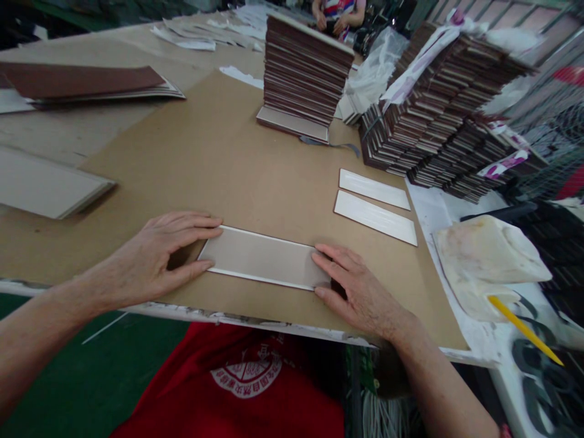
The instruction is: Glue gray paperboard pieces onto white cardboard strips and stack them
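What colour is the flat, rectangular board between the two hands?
The board is greyish-beige with whitish long edges; the head view shows it.

- soft, even, slightly muted light covers the tabletop (pixel 274 170); its direction is hard to tell.
- pale glare streaks the white strips (pixel 375 218).
- dark shadow sits inside the curl of the left hand (pixel 155 255) and the right hand (pixel 358 286).
- the beige strip (pixel 264 257) looks matte and fairly clear.
- the green floor (pixel 137 371) is dim.
- wide-angle stretch slants the tall stacks (pixel 442 115).
- the wire mesh (pixel 561 134) smears near the right edge.
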The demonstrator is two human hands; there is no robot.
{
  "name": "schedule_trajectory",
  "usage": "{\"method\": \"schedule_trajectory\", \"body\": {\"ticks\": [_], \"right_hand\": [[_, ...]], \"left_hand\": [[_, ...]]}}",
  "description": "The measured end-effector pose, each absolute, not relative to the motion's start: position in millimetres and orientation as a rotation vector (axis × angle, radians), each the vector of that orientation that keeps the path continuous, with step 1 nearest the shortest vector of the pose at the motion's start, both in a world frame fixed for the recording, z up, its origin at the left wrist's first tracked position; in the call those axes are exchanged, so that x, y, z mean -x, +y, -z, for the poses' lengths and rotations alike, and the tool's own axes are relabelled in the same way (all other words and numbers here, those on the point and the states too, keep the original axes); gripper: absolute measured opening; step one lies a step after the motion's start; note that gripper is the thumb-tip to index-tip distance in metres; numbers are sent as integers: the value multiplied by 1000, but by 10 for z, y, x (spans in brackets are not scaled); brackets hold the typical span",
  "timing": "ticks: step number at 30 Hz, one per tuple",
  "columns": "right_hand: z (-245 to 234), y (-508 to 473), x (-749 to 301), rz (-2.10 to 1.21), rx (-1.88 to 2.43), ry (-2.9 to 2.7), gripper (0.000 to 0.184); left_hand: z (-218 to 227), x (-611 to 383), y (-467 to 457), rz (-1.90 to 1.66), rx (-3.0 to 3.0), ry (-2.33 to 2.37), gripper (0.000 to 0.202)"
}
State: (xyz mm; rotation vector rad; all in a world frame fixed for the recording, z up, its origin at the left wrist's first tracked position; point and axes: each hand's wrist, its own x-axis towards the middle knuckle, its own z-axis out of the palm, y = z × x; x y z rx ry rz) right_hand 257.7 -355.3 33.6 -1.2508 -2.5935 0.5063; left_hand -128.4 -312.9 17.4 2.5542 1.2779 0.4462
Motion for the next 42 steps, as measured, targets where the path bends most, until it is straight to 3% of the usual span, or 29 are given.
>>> {"method": "schedule_trajectory", "body": {"ticks": [11, 16, 20, 23, 27, 33, 42], "right_hand": [[-336, -3598, -2550, -352, 1295, -2671, 50], [-443, -3568, -2421, -236, 1271, -2779, 43], [-604, -3545, -2154, -171, 1301, -2876, 53], [-654, -3543, -1928, -75, 1366, -2886, 69], [-587, -3535, -1794, -31, 1355, -2868, 72], [-462, -3618, -2033, -76, 1343, -2864, 72], [-306, -3745, -2699, -84, 1437, -2686, 55]], "left_hand": [[-175, 1256, -3145, -472, -2559, 1275, 42], [-272, 1266, -3118, -309, -2728, 1203, 42], [-368, 1214, -3047, -142, -2819, 1014, 39], [-431, 1031, -3060, -56, -2899, 974, 52], [-442, 766, -3138, 110, -3085, 1052, 85], [-430, 823, -3175, 278, -3123, 1163, 85], [-136, 1216, -3186, -115, -3017, 1116, 80]]}}
